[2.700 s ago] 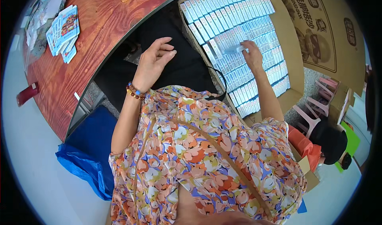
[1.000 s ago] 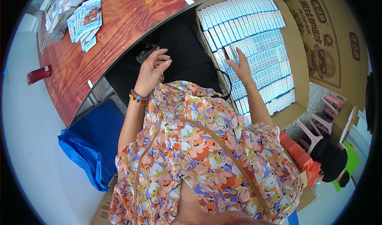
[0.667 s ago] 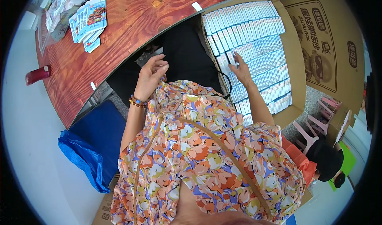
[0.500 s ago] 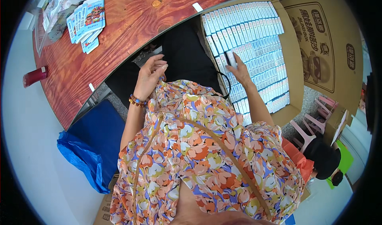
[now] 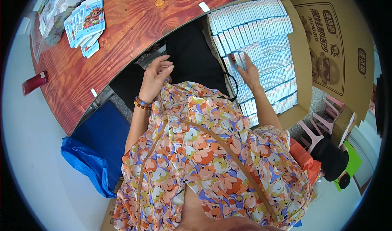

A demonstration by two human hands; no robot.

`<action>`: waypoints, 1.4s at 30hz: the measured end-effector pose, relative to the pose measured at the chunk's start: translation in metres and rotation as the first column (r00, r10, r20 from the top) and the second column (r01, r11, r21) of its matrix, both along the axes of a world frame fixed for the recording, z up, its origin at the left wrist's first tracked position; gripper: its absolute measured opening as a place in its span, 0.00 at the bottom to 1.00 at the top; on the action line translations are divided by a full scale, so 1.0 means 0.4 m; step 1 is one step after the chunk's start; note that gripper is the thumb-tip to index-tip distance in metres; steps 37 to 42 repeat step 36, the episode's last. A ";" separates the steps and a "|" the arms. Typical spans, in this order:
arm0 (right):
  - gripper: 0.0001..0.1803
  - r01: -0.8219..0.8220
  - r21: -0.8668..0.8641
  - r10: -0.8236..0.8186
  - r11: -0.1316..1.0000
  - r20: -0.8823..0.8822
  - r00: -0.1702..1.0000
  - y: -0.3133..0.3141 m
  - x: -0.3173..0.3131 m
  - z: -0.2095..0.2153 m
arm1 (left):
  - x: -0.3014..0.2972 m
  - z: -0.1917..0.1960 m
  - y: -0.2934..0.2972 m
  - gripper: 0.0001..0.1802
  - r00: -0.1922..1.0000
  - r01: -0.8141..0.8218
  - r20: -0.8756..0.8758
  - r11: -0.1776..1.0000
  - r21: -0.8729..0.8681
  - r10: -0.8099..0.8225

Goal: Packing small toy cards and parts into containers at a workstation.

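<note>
A large cardboard carton [image 5: 301, 96] stands to my right, filled with tight rows of small pale blue-and-white boxes [image 5: 261, 43]. My right hand [image 5: 250, 74] reaches over its near-left part, fingers closed around a small box [image 5: 238, 59] among the rows. Part of that box's coloured face shows; the fingertips hide some of it. Over my lap, beside the table edge, my left hand [image 5: 153, 76] hangs with loosely bent fingers apart and nothing in them. A beaded bracelet [image 5: 142, 103] circles the left wrist.
The red wood-grain table [image 5: 134, 23] curves across the front left, bearing a fanned stack of blue printed cards [image 5: 86, 25], a plastic bag [image 5: 61, 14] and a dark red cylinder [image 5: 34, 83]. A printed carton flap [image 5: 339, 47] spreads right, near pink stools [image 5: 316, 135]. A blue bag [image 5: 87, 161] lies lower left.
My right hand has shifted slightly, and the box at its fingers has turned so that a coloured face shows. The left hand keeps nearly the same pose.
</note>
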State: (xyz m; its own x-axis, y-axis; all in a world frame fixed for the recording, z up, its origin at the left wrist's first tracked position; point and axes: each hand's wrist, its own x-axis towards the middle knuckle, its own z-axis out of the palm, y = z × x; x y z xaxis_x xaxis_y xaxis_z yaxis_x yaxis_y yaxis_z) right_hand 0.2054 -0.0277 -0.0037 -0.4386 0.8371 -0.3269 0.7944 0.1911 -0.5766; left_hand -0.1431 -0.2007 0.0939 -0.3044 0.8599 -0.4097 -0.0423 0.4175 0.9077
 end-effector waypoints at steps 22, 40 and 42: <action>0.42 0.178 -0.229 -0.217 0.957 -0.160 0.963 0.020 0.035 -0.063 | -0.065 0.186 0.051 0.19 0.993 0.001 -0.121 0.989 0.150 0.018; 0.27 0.076 0.139 0.014 0.987 -0.551 0.834 0.139 -0.291 0.280 | -0.559 0.131 0.172 0.42 0.237 -0.560 -0.943 0.826 0.065 0.235; 0.27 0.076 0.139 0.014 0.987 -0.551 0.834 0.139 -0.291 0.280 | -0.559 0.131 0.172 0.42 0.237 -0.560 -0.943 0.826 0.065 0.235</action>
